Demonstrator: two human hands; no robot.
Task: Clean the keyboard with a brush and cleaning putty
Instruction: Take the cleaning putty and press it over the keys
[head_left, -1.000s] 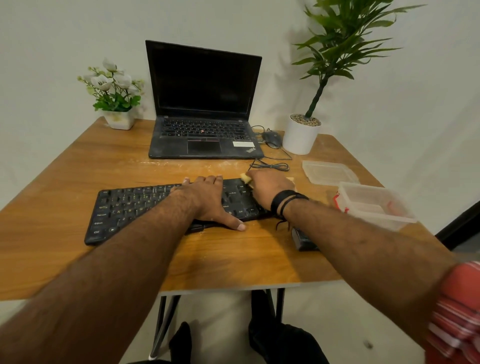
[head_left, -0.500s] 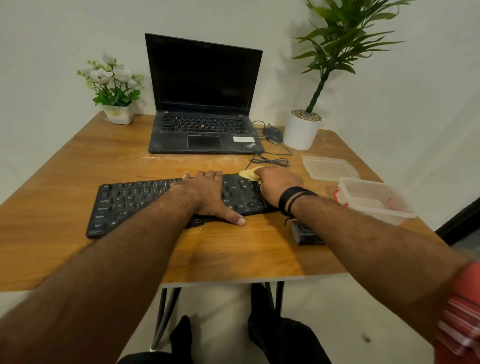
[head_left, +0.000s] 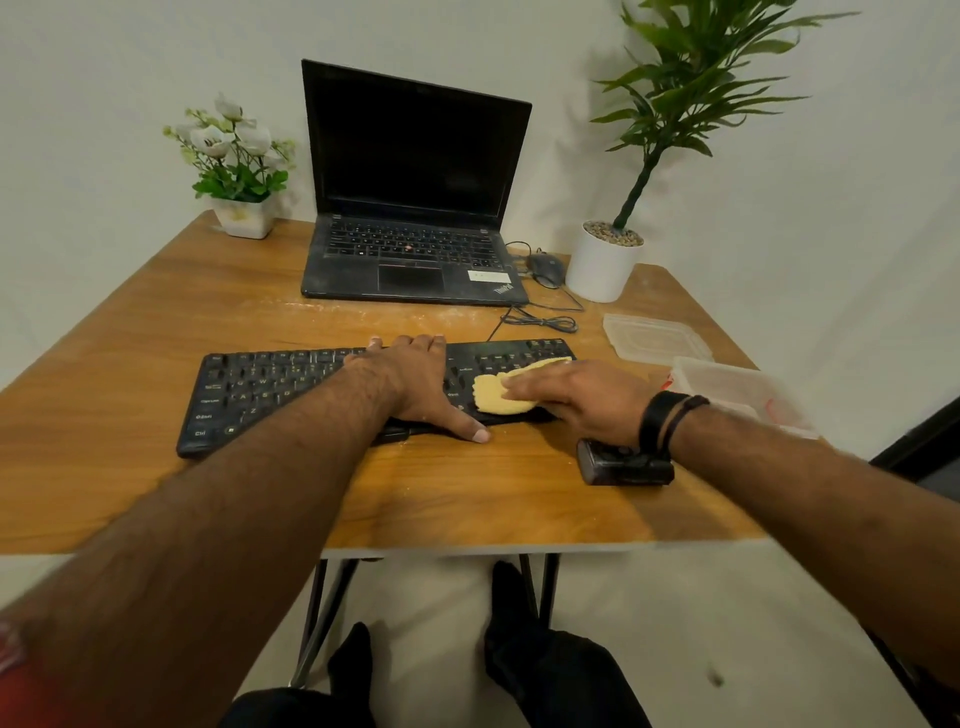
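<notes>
A black keyboard (head_left: 270, 389) lies across the wooden table (head_left: 130, 467). My left hand (head_left: 415, 379) rests flat on its middle, fingers spread over the far edge and thumb at the near edge. A flattened slab of yellow cleaning putty (head_left: 496, 397) lies on the keyboard's right part. My right hand (head_left: 576, 397) presses on the putty with straight fingers. A dark block-shaped object (head_left: 623, 465), possibly the brush, sits on the table under my right wrist.
A black laptop (head_left: 410, 208) stands open behind the keyboard, with a mouse (head_left: 545, 267) and coiled cable beside it. A white potted plant (head_left: 605, 260) and a flower pot (head_left: 241, 215) stand at the back. A clear container (head_left: 737, 389) and its lid (head_left: 654, 338) lie at the right.
My right hand moved from the keyboard's far right corner toward the near edge, and the putty now lies spread flat under its fingers. My left hand stayed in place.
</notes>
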